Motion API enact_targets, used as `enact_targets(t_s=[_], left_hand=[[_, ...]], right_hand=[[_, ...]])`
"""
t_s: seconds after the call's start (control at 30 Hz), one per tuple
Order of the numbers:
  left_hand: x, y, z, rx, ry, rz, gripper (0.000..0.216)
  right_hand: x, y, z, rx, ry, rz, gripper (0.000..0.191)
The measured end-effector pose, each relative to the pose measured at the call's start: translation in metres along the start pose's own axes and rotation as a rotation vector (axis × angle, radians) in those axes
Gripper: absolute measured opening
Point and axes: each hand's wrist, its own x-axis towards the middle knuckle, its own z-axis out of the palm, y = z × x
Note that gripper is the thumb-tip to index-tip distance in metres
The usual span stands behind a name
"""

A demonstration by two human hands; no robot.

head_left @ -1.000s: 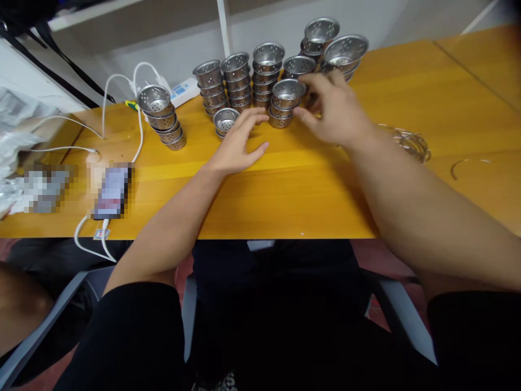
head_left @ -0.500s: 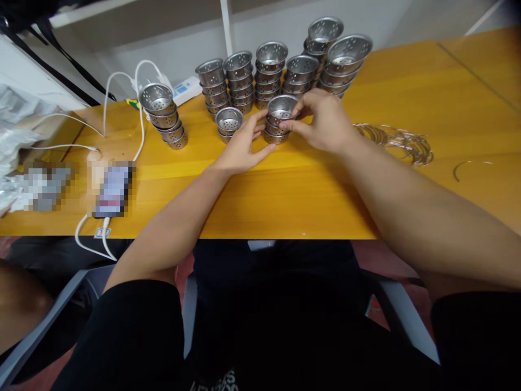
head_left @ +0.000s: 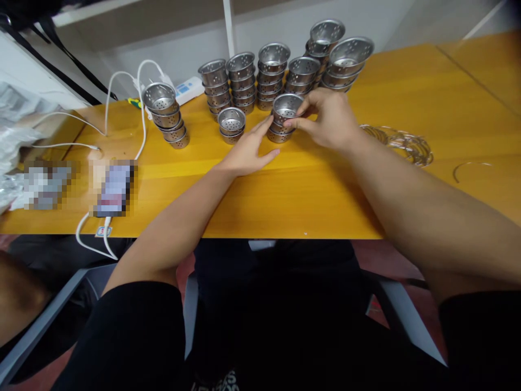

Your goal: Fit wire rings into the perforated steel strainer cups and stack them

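Note:
My right hand (head_left: 325, 117) pinches the rim of a perforated metal cup (head_left: 286, 107), thumb at the front and fingers behind. This cup sits at the top of a short stack, above a lower cup (head_left: 279, 136). On the stack's left side is my left hand (head_left: 252, 147), its fingers stretched out and thumb apart; the fingertips reach the cup's side, though whether they press on it I cannot tell. Just left of that hand stands another short stack of perforated cups (head_left: 232, 122).
Taller stacks of the same cups (head_left: 270, 76) line the back of the yellow table (head_left: 293, 206). One more stack (head_left: 165, 111) stands at left, near a power strip (head_left: 189, 89) and a phone (head_left: 114, 189) with white cables. Wire rings (head_left: 401, 144) lie at right.
The held cup looks slightly raised and tilted on its stack. My left fingers have straightened along its side. The whole view has shifted a little.

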Motion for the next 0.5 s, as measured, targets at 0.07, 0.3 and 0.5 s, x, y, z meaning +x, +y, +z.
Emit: enact_targets(t_s=[0.07, 0.3, 0.5], left_hand=[[-0.001, 0.000, 0.002, 0.000, -0.021, -0.011, 0.107], [0.006, -0.007, 0.018, -0.031, 0.093, -0.023, 0.126], [0.010, -0.006, 0.019, -0.187, 0.167, -0.058, 0.107]], right_hand=[[0.000, 0.003, -0.001, -0.011, -0.020, 0.000, 0.048], [0.000, -0.009, -0.005, 0.015, -0.009, -0.056, 0.050], [-0.011, -0.033, -0.008, 0.148, -0.038, -0.154, 0.047]])
